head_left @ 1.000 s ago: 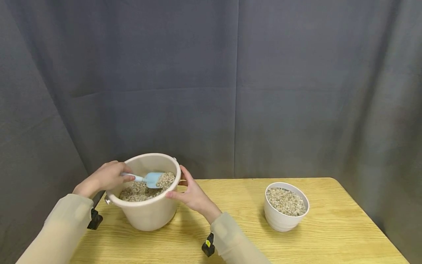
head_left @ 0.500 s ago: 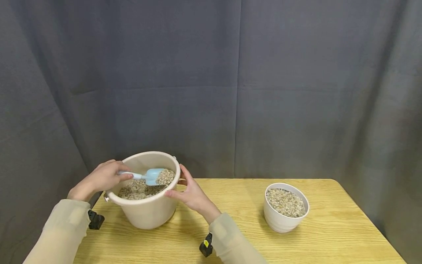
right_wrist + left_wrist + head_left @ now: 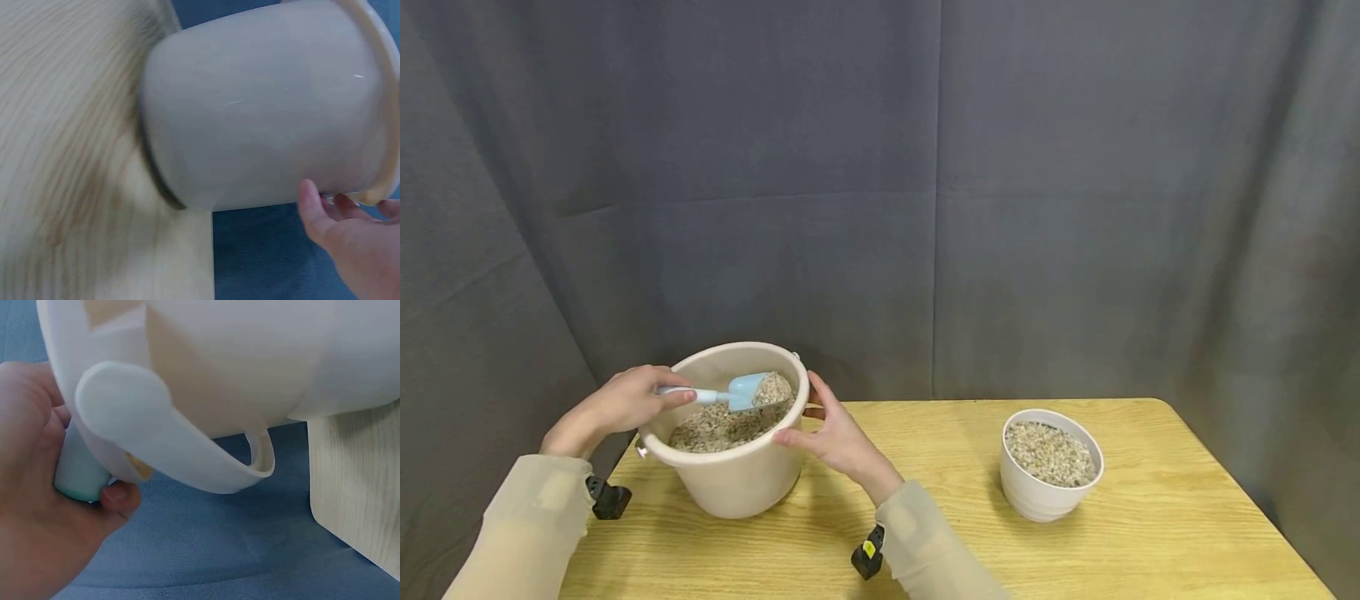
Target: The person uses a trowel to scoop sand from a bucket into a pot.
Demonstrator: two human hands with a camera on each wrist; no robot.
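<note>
- While the left hand [image 3: 625, 402] curled its fingers [image 3: 119, 492] and thumb round the scoop [image 3: 730, 393] handle, the pale blue blade hung above the gravel [image 3: 718, 427] inside the bucket [image 3: 737, 479], carrying a heap of the same small stones.
- Seen from the left wrist, the handle's butt end sat deep in the palm, wrapped tight, with the bucket's rim and its lug just beside the knuckles.
- The right hand [image 3: 835, 437] lay against the bucket's right side, fingers straight and loosely spread, the thumb [image 3: 312, 209] pressing the wall just under the rim; nothing was clasped in it.
- The bucket stood upright at the left end of the table [image 3: 940, 533], near the edge, and was roughly half filled.
- A white bowl [image 3: 1051, 492], nearly brimful of gravel, stood well apart to the right on the same table.
- Both arms wore beige sleeves [image 3: 535, 525], each with a small black device at the wrist.
- A dark grey curtain [image 3: 925, 192] hung behind the scene.
</note>
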